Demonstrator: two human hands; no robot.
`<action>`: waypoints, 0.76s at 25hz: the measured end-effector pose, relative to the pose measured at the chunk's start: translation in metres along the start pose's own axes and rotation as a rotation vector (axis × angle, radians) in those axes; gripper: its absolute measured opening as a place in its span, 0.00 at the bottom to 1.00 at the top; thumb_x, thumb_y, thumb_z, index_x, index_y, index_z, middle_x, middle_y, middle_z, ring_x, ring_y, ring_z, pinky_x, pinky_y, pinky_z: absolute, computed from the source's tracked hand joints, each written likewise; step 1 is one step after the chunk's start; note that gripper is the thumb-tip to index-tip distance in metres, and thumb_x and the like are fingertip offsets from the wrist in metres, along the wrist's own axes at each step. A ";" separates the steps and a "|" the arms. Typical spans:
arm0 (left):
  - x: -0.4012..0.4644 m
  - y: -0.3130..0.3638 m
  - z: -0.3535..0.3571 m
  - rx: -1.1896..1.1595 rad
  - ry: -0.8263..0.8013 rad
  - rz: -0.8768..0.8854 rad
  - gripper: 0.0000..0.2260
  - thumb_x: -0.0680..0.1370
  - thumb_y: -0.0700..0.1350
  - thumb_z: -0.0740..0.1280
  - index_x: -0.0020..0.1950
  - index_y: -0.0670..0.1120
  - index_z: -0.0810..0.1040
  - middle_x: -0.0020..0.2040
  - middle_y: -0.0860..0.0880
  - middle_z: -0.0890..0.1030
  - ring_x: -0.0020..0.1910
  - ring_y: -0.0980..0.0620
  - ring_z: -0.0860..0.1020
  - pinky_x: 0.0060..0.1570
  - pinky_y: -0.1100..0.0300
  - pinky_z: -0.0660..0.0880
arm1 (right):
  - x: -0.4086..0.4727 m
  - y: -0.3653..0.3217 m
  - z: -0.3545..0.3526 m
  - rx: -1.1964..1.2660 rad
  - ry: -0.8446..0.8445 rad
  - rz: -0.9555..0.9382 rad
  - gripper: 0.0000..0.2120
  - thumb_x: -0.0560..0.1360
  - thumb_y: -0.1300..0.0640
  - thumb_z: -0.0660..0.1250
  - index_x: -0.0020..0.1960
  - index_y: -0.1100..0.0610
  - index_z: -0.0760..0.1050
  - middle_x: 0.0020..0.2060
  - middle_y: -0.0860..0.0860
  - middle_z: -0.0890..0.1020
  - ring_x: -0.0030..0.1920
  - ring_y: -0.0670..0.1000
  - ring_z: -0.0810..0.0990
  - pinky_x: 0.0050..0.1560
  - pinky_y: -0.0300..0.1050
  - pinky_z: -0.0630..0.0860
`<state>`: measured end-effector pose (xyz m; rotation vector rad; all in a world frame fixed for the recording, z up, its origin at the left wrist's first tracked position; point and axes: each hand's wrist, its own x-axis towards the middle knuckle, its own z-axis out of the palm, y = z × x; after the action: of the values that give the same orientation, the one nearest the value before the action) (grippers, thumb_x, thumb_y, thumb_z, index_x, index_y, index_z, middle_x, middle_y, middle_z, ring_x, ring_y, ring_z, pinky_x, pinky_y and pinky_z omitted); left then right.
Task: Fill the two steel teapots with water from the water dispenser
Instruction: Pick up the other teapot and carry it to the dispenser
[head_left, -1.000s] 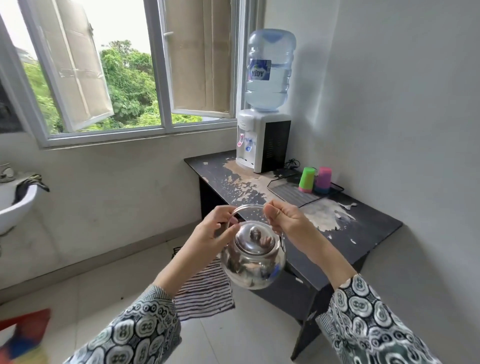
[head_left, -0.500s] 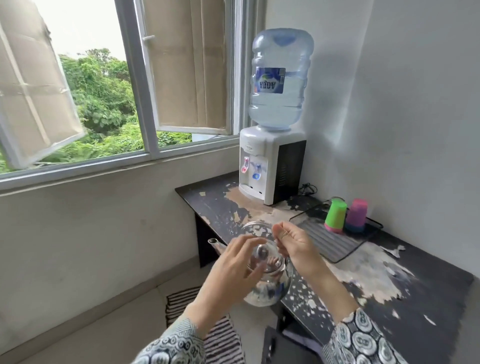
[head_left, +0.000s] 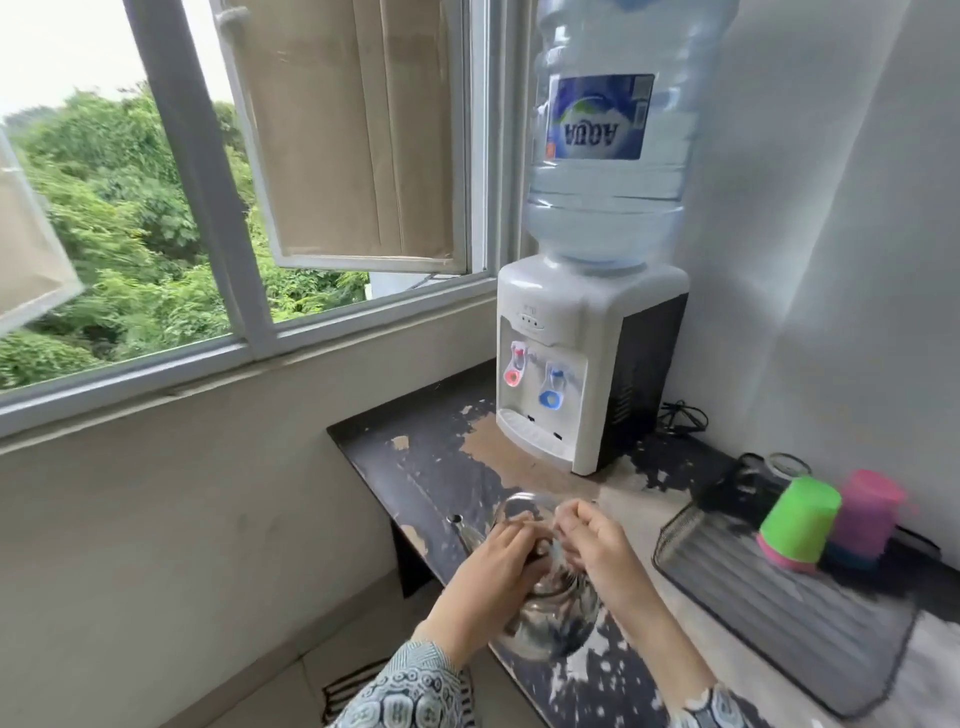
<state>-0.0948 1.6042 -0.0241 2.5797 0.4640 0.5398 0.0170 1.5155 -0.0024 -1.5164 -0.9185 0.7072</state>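
Observation:
A shiny steel teapot (head_left: 556, 618) is at the near edge of the black table (head_left: 415, 457), its spout (head_left: 460, 525) pointing left. My left hand (head_left: 498, 566) lies over the lid with fingers closed around its knob. My right hand (head_left: 592, 540) pinches the wire handle at the top right. The white water dispenser (head_left: 576, 358) stands at the back of the table under a large blue bottle (head_left: 608, 140). It has a red tap (head_left: 515, 366) and a blue tap (head_left: 553, 387). Only one teapot is in view.
A dark ribbed tray (head_left: 779, 613) on the right holds an upturned green cup (head_left: 800, 519) and a pink cup (head_left: 865, 514). A black cord (head_left: 680, 415) lies behind the dispenser. An open window (head_left: 249, 208) is to the left. A striped mat (head_left: 348, 691) lies on the floor.
I have come closer to the dispenser, and the teapot has moved forward over the table edge. My left hand has settled onto the lid from the handle.

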 end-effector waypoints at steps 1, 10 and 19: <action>0.014 -0.016 0.003 0.001 -0.015 -0.004 0.18 0.80 0.49 0.56 0.69 0.46 0.65 0.71 0.51 0.67 0.72 0.57 0.60 0.69 0.68 0.53 | 0.022 0.008 0.002 -0.017 -0.005 0.015 0.11 0.78 0.54 0.57 0.39 0.56 0.72 0.33 0.54 0.70 0.35 0.51 0.68 0.38 0.44 0.66; 0.115 -0.154 0.031 0.115 -0.171 0.060 0.28 0.81 0.51 0.52 0.75 0.47 0.40 0.75 0.54 0.39 0.75 0.57 0.38 0.72 0.68 0.36 | 0.192 0.069 0.014 -0.017 0.185 0.113 0.12 0.79 0.56 0.55 0.37 0.54 0.65 0.29 0.46 0.65 0.30 0.44 0.63 0.35 0.40 0.63; 0.204 -0.254 0.013 0.410 -0.410 0.342 0.31 0.59 0.66 0.72 0.61 0.58 0.76 0.62 0.59 0.77 0.58 0.61 0.77 0.55 0.70 0.72 | 0.272 0.102 0.038 -0.062 0.451 0.187 0.11 0.78 0.56 0.57 0.38 0.57 0.65 0.30 0.47 0.65 0.33 0.47 0.65 0.34 0.35 0.65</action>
<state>0.0304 1.8944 -0.1024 3.0814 -0.0154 0.0044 0.1391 1.7658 -0.0917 -1.7388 -0.4657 0.4409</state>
